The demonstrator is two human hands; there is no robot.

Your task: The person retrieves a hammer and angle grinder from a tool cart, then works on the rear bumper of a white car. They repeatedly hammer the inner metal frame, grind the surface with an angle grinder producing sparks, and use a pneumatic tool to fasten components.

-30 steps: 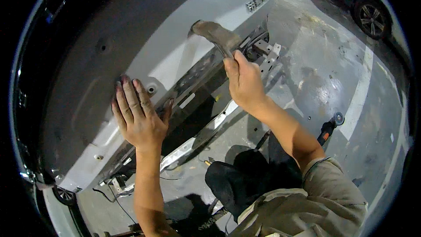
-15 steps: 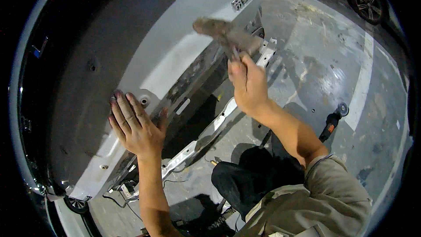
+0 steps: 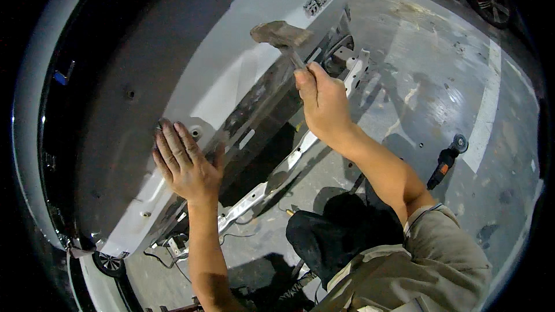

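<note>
A worn brown hammer is in my right hand, whose fingers are closed round its handle. Its head hovers over, or rests against, the light band of a car's rear panel; I cannot tell if they touch. My left hand lies on the same panel, lower and to the left, where the dark grey area meets the light band. Its fingers are stretched out flat with smudged tips, the thumb apart, beside a small round hole. Whatever is under the palm is hidden.
Below the panel runs a bare white metal bar with holes. A black angle grinder with an orange patch lies on the grey floor at right. Another car's wheel stands far right. Loose wires hang at lower left.
The hammer has tilted and shifted slightly left in my right hand, its head less blurred. My left hand keeps its place on the panel, while the whole view has shifted slightly.
</note>
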